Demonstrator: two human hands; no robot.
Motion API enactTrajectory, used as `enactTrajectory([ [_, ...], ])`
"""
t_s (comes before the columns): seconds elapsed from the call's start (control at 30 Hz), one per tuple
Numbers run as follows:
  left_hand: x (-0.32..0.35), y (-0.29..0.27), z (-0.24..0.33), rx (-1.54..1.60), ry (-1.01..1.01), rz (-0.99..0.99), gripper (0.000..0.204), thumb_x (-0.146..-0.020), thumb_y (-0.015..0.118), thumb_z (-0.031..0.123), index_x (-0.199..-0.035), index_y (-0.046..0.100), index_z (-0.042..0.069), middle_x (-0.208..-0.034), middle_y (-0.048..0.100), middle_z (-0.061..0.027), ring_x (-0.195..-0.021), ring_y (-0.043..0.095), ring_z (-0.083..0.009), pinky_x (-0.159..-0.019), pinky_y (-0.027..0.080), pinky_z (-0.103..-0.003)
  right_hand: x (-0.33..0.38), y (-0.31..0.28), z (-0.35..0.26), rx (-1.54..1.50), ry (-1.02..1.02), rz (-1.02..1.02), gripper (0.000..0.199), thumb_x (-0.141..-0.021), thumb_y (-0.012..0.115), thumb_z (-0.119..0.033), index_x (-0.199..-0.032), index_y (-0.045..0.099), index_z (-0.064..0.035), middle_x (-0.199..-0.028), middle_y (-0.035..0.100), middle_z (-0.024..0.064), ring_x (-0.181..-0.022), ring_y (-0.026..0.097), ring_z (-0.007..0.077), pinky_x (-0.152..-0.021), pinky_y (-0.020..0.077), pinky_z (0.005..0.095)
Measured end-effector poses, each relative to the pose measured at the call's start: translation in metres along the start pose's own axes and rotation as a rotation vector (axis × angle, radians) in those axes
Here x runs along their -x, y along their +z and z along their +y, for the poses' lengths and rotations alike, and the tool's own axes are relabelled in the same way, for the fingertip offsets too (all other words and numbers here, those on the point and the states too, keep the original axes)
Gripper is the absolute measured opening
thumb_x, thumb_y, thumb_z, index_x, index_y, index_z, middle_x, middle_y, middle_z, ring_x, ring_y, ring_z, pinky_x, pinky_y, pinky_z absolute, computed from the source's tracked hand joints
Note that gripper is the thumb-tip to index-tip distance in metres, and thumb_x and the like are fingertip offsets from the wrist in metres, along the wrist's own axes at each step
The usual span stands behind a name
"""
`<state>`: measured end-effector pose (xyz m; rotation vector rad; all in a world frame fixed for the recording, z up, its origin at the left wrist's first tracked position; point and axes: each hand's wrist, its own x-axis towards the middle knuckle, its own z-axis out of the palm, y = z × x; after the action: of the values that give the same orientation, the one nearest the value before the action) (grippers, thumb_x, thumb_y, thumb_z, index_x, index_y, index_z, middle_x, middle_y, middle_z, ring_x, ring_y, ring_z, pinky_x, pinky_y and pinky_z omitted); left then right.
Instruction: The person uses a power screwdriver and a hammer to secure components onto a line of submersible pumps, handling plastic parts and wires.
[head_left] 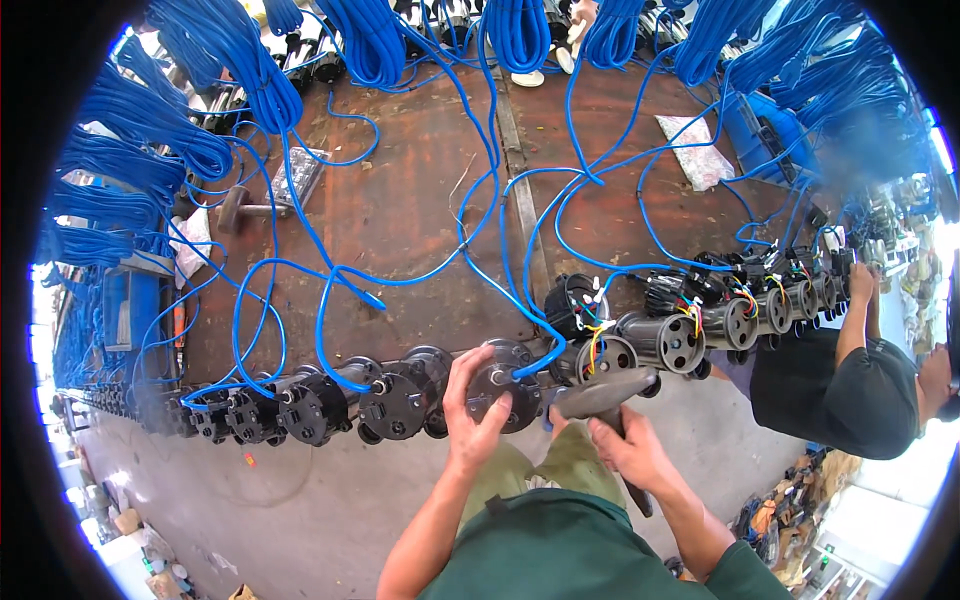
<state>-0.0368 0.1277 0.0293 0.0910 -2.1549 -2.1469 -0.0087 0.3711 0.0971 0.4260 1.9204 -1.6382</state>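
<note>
My left hand (474,415) is closed round the rim of a black round end cover (507,378) at the table's near edge. A blue cable (545,358) runs into its face. In my right hand (638,450), fingers wrapped round the dark handle, is a mallet (605,393) with a grey-brown head. The mallet's head hangs just right of the cover, in front of an open grey cylindrical housing (606,362) with coloured wires. Left of my left hand, similar capped black housings (394,403) stand in a row. The mallet's head does not visibly touch the cover.
Several open housings (735,325) with wiring continue rightward to a co-worker (835,390) at the same edge. Loose blue cables cross the brown tabletop (400,200). Coiled blue cable bundles (365,45) line the far side. A hammer (240,210) lies at the left.
</note>
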Motion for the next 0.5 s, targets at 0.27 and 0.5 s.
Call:
enactTrajectory([
  [0.27, 0.0, 0.0, -0.002, 0.029, -0.02, -0.008, 0.067, -0.077, 0.072, 0.017, -0.14, 0.059, -0.001, -0.136, 0.056, -0.0174, -0.129, 0.056, -0.0298, -0.113, 0.043, -0.041, -0.001, 0.013, -0.004, 0.394, -0.057, 0.049, 0.03, -0.103, 0.066, -0.024, -0.106, 0.062, 0.0049, -0.071, 0.063, 0.0135, -0.066, 0.054, 0.0188, -0.065, 0.0473, 0.0436],
  [0.5, 0.001, -0.001, -0.004, 0.038, -0.029, -0.003, 0.065, -0.078, 0.072, 0.015, -0.139, 0.06, -0.001, -0.136, 0.056, -0.0167, -0.128, 0.057, -0.0291, -0.112, 0.044, -0.041, 0.012, 0.009, -0.006, 0.104, 0.042, 0.118, 0.028, -0.105, 0.064, -0.022, -0.116, 0.066, 0.0038, -0.082, 0.07, 0.0105, -0.071, 0.056, 0.0161, -0.07, 0.0501, 0.0397],
])
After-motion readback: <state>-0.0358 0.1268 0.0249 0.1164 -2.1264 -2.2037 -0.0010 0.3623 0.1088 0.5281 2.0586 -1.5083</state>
